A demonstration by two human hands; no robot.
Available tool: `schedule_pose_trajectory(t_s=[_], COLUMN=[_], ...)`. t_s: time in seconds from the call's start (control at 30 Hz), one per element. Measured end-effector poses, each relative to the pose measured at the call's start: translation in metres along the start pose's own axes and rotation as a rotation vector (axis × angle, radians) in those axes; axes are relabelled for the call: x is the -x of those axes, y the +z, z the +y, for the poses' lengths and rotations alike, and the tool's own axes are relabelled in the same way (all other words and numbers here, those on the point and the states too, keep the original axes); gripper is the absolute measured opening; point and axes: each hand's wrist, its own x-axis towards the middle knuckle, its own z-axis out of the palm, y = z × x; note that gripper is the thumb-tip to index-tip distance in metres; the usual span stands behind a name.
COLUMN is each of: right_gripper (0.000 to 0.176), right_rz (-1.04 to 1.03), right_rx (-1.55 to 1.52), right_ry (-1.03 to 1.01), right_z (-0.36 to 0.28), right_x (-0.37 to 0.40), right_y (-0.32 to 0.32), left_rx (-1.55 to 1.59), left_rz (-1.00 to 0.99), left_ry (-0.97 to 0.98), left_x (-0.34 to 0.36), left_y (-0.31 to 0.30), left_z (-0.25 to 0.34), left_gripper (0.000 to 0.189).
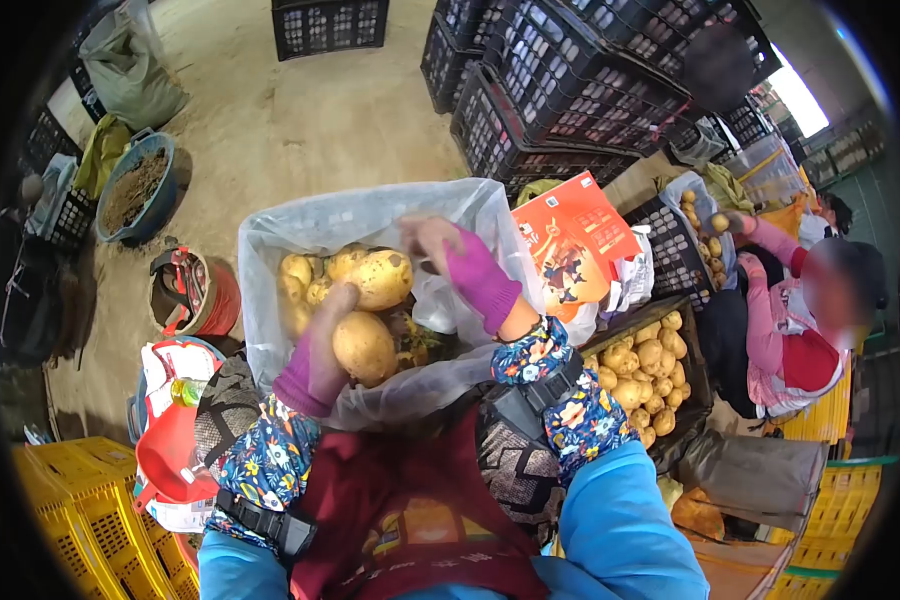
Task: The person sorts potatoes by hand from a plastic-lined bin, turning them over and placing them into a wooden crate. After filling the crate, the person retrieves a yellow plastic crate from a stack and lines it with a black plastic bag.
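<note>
A black crate lined with translucent plastic film point(270, 225) stands in front of me with several potatoes inside. My left hand point(320, 345), in a purple fingerless glove, is in the crate, closed against a large potato point(363, 348); its lower fingers are hidden. Another big potato point(382, 280) lies just beyond its fingertips. My right hand point(442, 245), gloved the same way, hovers over the crate's right half. Its fingers are slightly blurred and apart, with nothing visible in them. Dark debris shows beneath the potatoes.
On the right are a crate full of potatoes point(650, 375) and an orange-red carton point(573, 240). Stacked black crates point(560, 90) stand behind. A co-worker point(800, 330) handles potatoes at far right. A bucket point(205, 295), blue tub point(138, 190) and yellow crates point(90, 500) are left.
</note>
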Motion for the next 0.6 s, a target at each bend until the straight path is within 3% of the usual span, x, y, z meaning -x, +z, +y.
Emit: schedule_pose_trajectory(t_s=[0.07,0.13,0.2,0.27,0.33,0.4,0.43,0.53,0.57,0.6], right_gripper=[0.026,0.026,0.022,0.018,0.021,0.03,0.05,0.073,0.081,0.079], right_rz=[-0.053,-0.133,-0.092,-0.092,0.003,0.042,0.198,0.266,0.072,0.037], right_rx=[0.097,0.408,0.766,0.911,0.882,0.731,0.648,0.261,0.439,0.387], right_ry=[-0.048,-0.191,-0.45,-0.078,-0.169,-0.041,-0.079,-0.163,-0.195,-0.156], right_z=[-0.001,-0.006,0.01,-0.017,-0.017,-0.008,-0.008,-0.007,-0.002,-0.005], right_x=[0.001,0.0,-0.002,-0.001,-0.003,-0.011,-0.013,-0.007,-0.008,-0.003], right_y=[0.008,0.004,0.01,0.017,0.014,0.015,0.016,0.023,0.022,0.012], left_rx=[0.044,0.163,0.162,0.142,-0.021,-0.289,-0.227,-0.325,-0.601,-0.584], left_rz=[-0.003,-0.104,0.018,-0.033,0.066,0.099,0.021,0.134,0.126,0.126], left_ry=[-0.015,-0.11,-0.116,-0.164,-0.088,0.083,-0.013,0.186,0.42,0.381], left_x=[-0.006,-0.014,-0.022,-0.014,0.0,0.001,-0.001,-0.011,-0.014,-0.014], left_y=[-0.004,-0.033,-0.04,-0.027,-0.007,-0.018,-0.018,-0.042,-0.056,-0.06], left_z=[-0.005,-0.019,-0.024,-0.013,-0.007,-0.012,-0.004,-0.014,-0.023,-0.022], left_gripper=[0.056,0.055,0.054,0.056,0.048,0.048,0.048,0.047,0.047,0.045])
